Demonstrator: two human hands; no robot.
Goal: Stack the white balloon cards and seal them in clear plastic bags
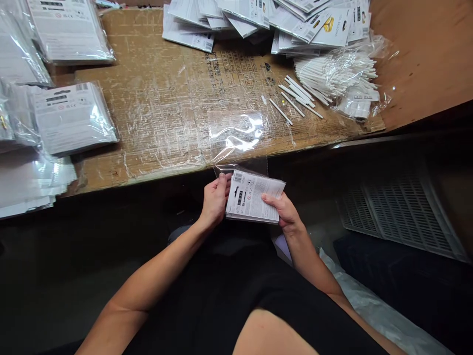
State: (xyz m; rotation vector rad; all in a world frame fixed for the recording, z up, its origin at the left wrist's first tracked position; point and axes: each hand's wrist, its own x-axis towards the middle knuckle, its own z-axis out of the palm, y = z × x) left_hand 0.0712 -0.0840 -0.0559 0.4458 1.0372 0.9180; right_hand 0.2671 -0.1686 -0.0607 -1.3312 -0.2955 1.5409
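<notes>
Both hands hold a white printed card [253, 196] with small black text and symbols, just below the table edge. My left hand [215, 200] pinches the card's left side together with the lower end of a transparent plastic bag [236, 138]. The bag stretches away from the card and lies across the table edge. My right hand [283, 212] holds the card's lower right side, thumb on its printed face. The card's lower part rests against my right fingers. I cannot tell how far the card sits inside the bag.
A cardboard-covered table [155, 113] under plastic film carries stacked printed cards [236, 15], loose white sticks [295, 101], a bagged bundle of white sticks [334, 74] and sealed packs [74, 118]. A white slatted crate [402, 212] and white plastic sheet [384, 315] lie below right.
</notes>
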